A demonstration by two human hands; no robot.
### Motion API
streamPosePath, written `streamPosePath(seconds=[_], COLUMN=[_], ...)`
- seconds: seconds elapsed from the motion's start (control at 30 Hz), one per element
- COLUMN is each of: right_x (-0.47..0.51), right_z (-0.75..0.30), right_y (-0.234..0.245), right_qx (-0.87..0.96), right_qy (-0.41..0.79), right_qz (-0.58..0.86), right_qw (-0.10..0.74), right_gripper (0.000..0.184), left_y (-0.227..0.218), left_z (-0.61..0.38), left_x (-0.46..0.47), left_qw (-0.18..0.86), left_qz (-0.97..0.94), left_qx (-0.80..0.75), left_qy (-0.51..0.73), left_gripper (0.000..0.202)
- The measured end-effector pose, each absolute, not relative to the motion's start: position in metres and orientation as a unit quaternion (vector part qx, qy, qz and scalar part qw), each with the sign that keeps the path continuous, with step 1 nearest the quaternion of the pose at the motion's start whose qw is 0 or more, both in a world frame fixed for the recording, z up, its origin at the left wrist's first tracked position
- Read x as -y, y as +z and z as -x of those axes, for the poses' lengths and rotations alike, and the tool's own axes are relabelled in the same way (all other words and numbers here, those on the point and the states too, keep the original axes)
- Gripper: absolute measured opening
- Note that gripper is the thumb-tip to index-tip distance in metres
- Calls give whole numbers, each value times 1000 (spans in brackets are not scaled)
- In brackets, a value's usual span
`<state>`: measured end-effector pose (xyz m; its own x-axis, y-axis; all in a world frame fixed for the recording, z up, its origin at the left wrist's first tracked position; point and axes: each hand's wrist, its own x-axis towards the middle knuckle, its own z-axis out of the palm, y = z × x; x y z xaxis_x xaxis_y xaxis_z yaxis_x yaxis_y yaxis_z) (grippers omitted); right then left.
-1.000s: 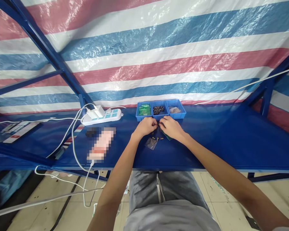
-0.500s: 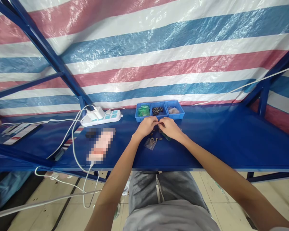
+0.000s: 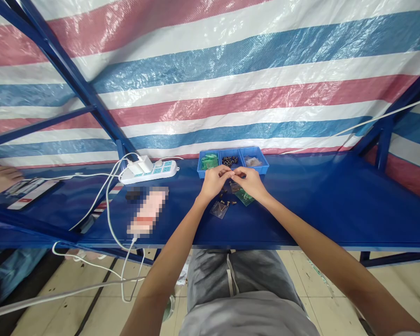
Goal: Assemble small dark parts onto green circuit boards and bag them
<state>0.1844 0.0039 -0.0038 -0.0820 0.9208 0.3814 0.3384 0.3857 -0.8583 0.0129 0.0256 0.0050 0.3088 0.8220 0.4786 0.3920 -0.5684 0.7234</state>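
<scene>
left hand: the bare left hand is curled, thumb and index finger drawn together at the tips; whether they grip a part cannot be told.
right hand: the bare right hand is bent likewise, its fingertips meeting those of the left; any held piece is hidden or too small to see.
circuit board: a flat green circuit board lies on the blue painted tabletop, just below the right hand and partly hidden by it.
loose parts: small brass-coloured metal pieces lie between the board and a small transparent plastic bag.
fingertip work: judged best done with a light pinch, steady wrists, and hands low, so a dropped piece lands near the others.
tray wall: a blue plastic three-compartment tray stands just beyond the fingers; forward travel is judged tight.
front edge: well apart from the loose parts; sweeping strokes toward the body are inadvisable.
left side: a white plastic power strip and white cables limit movement.
right side: tabletop extends far; judged the better room.
</scene>
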Motion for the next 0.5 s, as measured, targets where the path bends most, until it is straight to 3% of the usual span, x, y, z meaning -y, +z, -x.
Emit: streamPosePath(seconds=[0.2, 0.5], right_x=[-1, -1], right_z=[-183, -182], right_y=[-1, 0], right_qx=[555, 535], right_qy=[494, 498], right_qz=[449, 454], right_qw=[497, 510], right_gripper=[35, 28], left_y=[8, 12], left_z=[-15, -11], left_x=[-26, -24], left_qw=[165, 144], left_qz=[-773, -836], left_qx=[-384, -359], left_qy=[478, 390], left_gripper=[21, 26])
